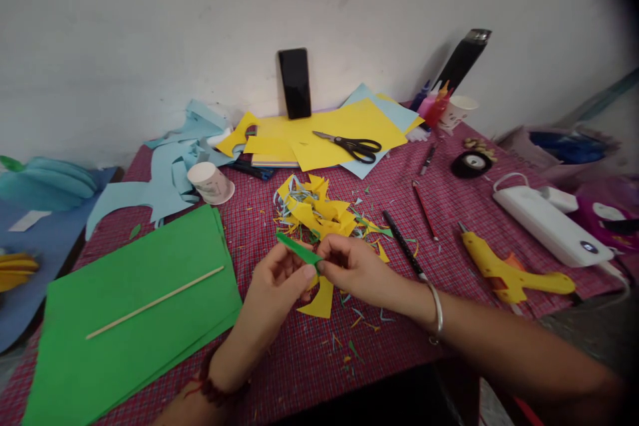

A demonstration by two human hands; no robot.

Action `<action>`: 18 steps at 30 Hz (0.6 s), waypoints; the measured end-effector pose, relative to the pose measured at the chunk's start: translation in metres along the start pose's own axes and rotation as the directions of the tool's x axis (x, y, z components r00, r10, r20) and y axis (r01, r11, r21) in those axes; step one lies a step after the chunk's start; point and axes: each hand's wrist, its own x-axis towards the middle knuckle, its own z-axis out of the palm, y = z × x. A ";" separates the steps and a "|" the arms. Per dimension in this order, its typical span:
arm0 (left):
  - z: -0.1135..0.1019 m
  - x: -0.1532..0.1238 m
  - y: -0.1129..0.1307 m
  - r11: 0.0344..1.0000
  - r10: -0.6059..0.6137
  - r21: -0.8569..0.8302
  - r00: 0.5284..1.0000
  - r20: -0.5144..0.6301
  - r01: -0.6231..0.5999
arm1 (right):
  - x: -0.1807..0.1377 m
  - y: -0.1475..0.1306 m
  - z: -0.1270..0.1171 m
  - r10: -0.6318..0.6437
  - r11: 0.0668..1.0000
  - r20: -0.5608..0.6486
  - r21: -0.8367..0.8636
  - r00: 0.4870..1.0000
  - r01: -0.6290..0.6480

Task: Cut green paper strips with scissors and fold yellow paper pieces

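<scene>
My left hand (280, 277) and my right hand (349, 266) meet over the middle of the table, both pinching a small green paper strip (298, 249) between their fingertips. The strip is folded or rolled and slants up to the left. Just beyond the hands lies a heap of yellow paper scraps (314, 208), and one yellow piece (319, 301) lies under the hands on the red checked tablecloth (399, 166). A silver bangle is on my right wrist, a bead bracelet on my left.
Green sheets (134, 306) with a thin wooden stick (154, 303) lie at left. A paper cup (212, 182), blue cutouts (164, 166), yellow sheets (344, 126) under scissors (352, 144), a phone (294, 82), a yellow glue gun (509, 273), a power bank (549, 226), pens and tape surround them.
</scene>
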 end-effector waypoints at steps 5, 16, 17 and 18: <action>0.000 0.003 -0.002 0.999 0.000 0.047 0.989 -0.149 0.007 | -0.001 -0.001 -0.001 -0.006 0.999 0.026 -0.035 1.000 0.006; 0.004 0.001 0.009 0.985 -0.117 -0.139 0.989 -0.086 0.105 | 0.003 0.000 -0.003 0.124 0.974 0.116 0.175 0.986 -0.143; 0.003 0.000 0.008 0.985 -0.111 -0.140 0.992 -0.060 0.102 | 0.003 -0.001 -0.003 0.126 0.974 0.117 0.176 0.985 -0.146; 0.003 0.000 0.008 0.985 -0.103 -0.139 0.994 -0.031 0.098 | 0.003 -0.002 -0.004 0.134 0.972 0.113 0.180 0.984 -0.153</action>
